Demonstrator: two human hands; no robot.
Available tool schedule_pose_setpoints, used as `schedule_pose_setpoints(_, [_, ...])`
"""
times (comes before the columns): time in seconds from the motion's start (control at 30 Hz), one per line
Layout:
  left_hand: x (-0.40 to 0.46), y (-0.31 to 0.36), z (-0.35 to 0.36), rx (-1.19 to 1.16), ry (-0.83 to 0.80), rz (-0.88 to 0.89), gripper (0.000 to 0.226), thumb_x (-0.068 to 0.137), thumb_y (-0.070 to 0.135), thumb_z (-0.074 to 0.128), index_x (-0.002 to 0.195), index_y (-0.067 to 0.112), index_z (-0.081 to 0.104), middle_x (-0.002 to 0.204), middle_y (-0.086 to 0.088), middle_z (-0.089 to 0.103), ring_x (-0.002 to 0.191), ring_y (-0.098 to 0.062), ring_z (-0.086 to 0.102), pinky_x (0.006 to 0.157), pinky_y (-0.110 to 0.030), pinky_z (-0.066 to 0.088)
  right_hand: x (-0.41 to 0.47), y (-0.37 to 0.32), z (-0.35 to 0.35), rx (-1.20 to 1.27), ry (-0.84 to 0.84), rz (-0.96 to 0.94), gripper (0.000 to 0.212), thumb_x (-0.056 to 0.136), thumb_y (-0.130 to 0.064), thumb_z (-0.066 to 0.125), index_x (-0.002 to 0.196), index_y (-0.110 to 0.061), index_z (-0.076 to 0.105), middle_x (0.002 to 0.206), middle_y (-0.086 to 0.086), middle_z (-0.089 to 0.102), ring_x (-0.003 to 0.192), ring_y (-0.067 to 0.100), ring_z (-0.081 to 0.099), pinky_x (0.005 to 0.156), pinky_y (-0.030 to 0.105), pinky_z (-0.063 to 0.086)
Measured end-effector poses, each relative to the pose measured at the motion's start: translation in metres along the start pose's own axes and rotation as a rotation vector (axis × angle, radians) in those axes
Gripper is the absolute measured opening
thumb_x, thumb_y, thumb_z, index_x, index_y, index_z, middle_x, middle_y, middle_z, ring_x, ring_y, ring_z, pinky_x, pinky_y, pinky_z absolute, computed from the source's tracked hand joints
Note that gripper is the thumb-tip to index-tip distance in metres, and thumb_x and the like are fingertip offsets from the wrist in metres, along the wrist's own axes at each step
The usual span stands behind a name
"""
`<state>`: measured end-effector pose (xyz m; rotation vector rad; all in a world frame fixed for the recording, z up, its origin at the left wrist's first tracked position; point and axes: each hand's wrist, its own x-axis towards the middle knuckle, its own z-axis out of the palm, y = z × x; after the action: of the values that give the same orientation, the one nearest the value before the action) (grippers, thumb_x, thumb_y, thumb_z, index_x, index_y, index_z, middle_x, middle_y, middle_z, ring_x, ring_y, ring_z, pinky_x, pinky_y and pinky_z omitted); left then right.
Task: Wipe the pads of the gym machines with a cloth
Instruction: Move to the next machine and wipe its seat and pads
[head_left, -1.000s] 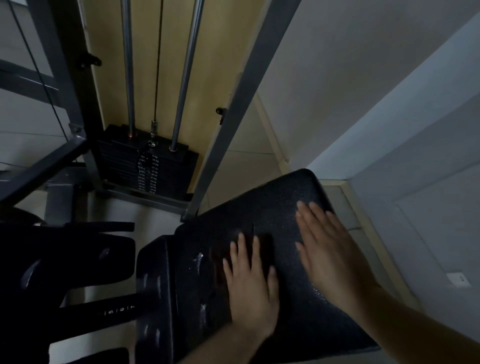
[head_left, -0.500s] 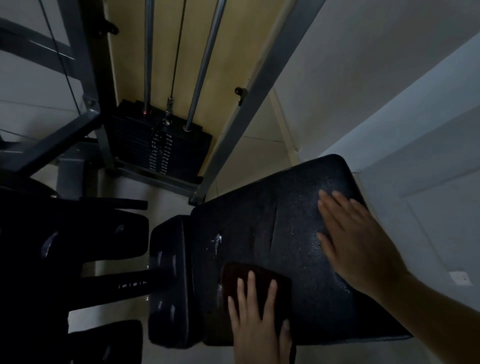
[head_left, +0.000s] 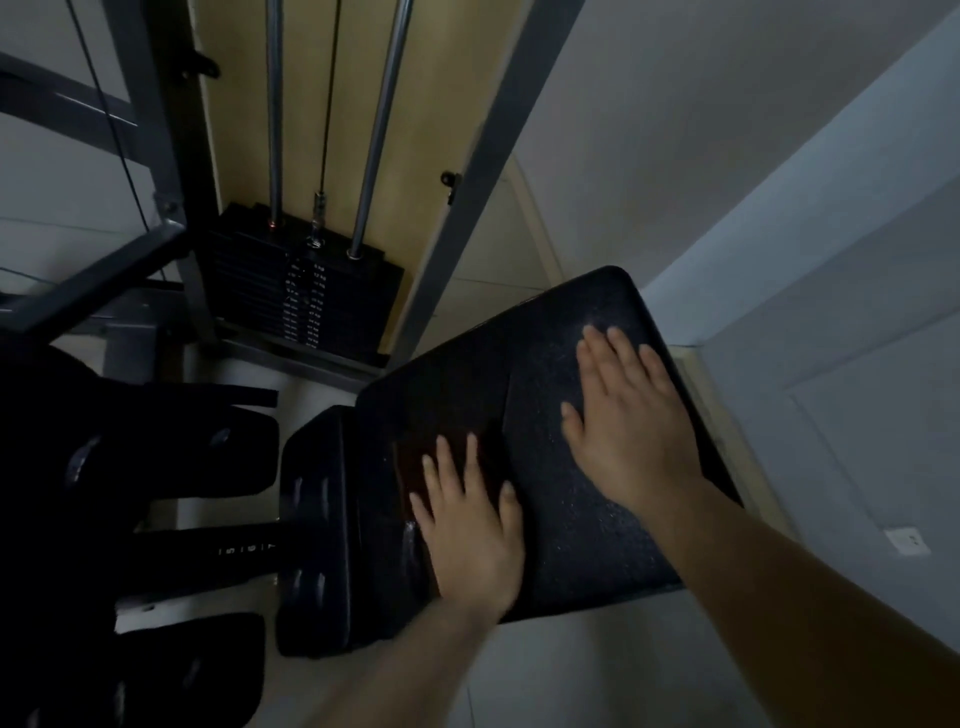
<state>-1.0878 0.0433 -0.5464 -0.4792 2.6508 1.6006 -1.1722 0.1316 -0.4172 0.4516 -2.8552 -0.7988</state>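
Observation:
A large black textured pad (head_left: 540, 395) of a gym machine slopes up toward the wall corner. My left hand (head_left: 470, 525) lies flat on a dark reddish-brown cloth (head_left: 415, 457) and presses it onto the pad's lower left part. The cloth shows only beside and beyond my fingers. Flat on the pad's upper right part rests my right hand (head_left: 626, 421), fingers straight and together. A smaller black pad (head_left: 317, 525) adjoins the big pad on the left.
A black weight stack (head_left: 301, 301) with chrome guide rods (head_left: 382, 130) stands behind, inside a grey steel frame (head_left: 467, 192). More dark pads (head_left: 171, 447) and a numbered adjustment bar (head_left: 244, 548) sit at the left. White walls close in on the right, tiled floor below.
My left hand pushed the cloth forward up the pad after having drawn it back to the near edge. My right hand stayed flat on the upper right.

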Motion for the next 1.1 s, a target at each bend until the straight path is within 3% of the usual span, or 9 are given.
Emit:
schedule_pose_setpoints(0.1, [-0.060, -0.007, 0.013, -0.009, -0.017, 0.114, 0.065, 0.088, 0.048, 0.021, 0.150, 0.038, 0.005, 0.159, 0.007, 0.003, 0.145, -0.010, -0.007, 0.117, -0.038, 0.001, -0.008, 0.001, 0.005, 0.002, 0.019, -0.034, 0.066, 0.092, -0.042, 0.026, 0.140, 0.001, 0.041, 0.149, 0.016, 0.036, 0.139, 0.031, 0.033, 0.112, 0.043, 0.015])
schedule_pose_setpoints(0.17, [-0.056, -0.010, 0.012, -0.024, -0.010, 0.141, 0.064, 0.089, 0.048, 0.022, 0.149, 0.039, 0.001, 0.159, 0.011, -0.001, 0.145, -0.006, -0.011, 0.117, -0.036, -0.001, -0.010, 0.001, 0.007, 0.012, 0.028, -0.070, 0.067, 0.091, -0.044, 0.028, 0.138, 0.000, 0.043, 0.148, 0.016, 0.039, 0.137, 0.033, 0.035, 0.111, 0.045, 0.017])
schedule_pose_setpoints(0.23, [-0.018, -0.011, 0.003, -0.041, -0.024, 0.127, 0.058, 0.092, 0.052, 0.015, 0.147, 0.039, -0.002, 0.157, 0.017, -0.012, 0.143, -0.003, -0.019, 0.119, -0.036, -0.006, -0.009, 0.000, 0.009, 0.014, 0.028, -0.097, 0.068, 0.090, -0.045, 0.028, 0.137, 0.000, 0.045, 0.147, 0.016, 0.040, 0.137, 0.033, 0.036, 0.110, 0.045, 0.018])
schedule_pose_setpoints(0.43, [0.113, -0.014, -0.019, -0.033, -0.029, -0.013, 0.057, 0.101, 0.044, 0.025, 0.153, 0.027, 0.009, 0.161, 0.002, 0.001, 0.147, -0.018, -0.002, 0.119, -0.046, 0.002, -0.004, -0.002, 0.013, -0.018, 0.021, -0.111, 0.070, 0.089, -0.048, 0.027, 0.138, -0.002, 0.044, 0.147, 0.015, 0.040, 0.137, 0.033, 0.034, 0.112, 0.045, 0.016])
schedule_pose_setpoints(0.6, [0.035, -0.026, -0.004, -0.023, 0.016, 0.067, 0.060, 0.095, 0.058, 0.016, 0.148, 0.038, -0.004, 0.160, 0.007, -0.007, 0.146, -0.012, -0.011, 0.119, -0.041, -0.002, -0.010, -0.009, 0.009, -0.024, 0.010, -0.117, 0.064, 0.092, -0.042, 0.032, 0.138, 0.001, 0.044, 0.147, 0.017, 0.039, 0.137, 0.033, 0.035, 0.112, 0.047, 0.018])
schedule_pose_setpoints(0.73, [-0.045, -0.041, 0.007, -0.023, 0.002, 0.096, 0.058, 0.092, 0.049, 0.011, 0.148, 0.036, 0.002, 0.159, 0.012, -0.004, 0.145, -0.005, -0.013, 0.119, -0.038, 0.000, -0.024, -0.034, 0.009, 0.032, -0.012, -0.214, 0.054, 0.088, -0.038, 0.056, 0.132, -0.006, 0.054, 0.145, 0.015, 0.043, 0.136, 0.030, 0.039, 0.112, 0.048, 0.019])
schedule_pose_setpoints(0.9, [-0.032, -0.048, -0.001, -0.011, -0.035, 0.080, 0.062, 0.090, 0.050, 0.007, 0.149, 0.033, 0.003, 0.156, 0.015, -0.011, 0.143, -0.004, -0.017, 0.117, -0.033, -0.006, -0.039, -0.045, 0.022, -0.020, -0.157, -0.377, 0.065, 0.087, -0.050, 0.032, 0.138, -0.013, 0.049, 0.149, 0.011, 0.038, 0.139, 0.029, 0.034, 0.112, 0.053, 0.018])
schedule_pose_setpoints(1.1, [0.090, -0.057, -0.023, 0.030, -0.058, -0.072, 0.058, 0.101, 0.040, 0.025, 0.152, 0.024, 0.004, 0.160, 0.002, -0.005, 0.146, -0.017, -0.008, 0.120, -0.041, 0.000, -0.035, -0.050, 0.024, -0.014, -0.121, -0.361, 0.066, 0.086, -0.049, 0.032, 0.136, -0.011, 0.051, 0.147, 0.011, 0.041, 0.136, 0.032, 0.039, 0.109, 0.055, 0.021])
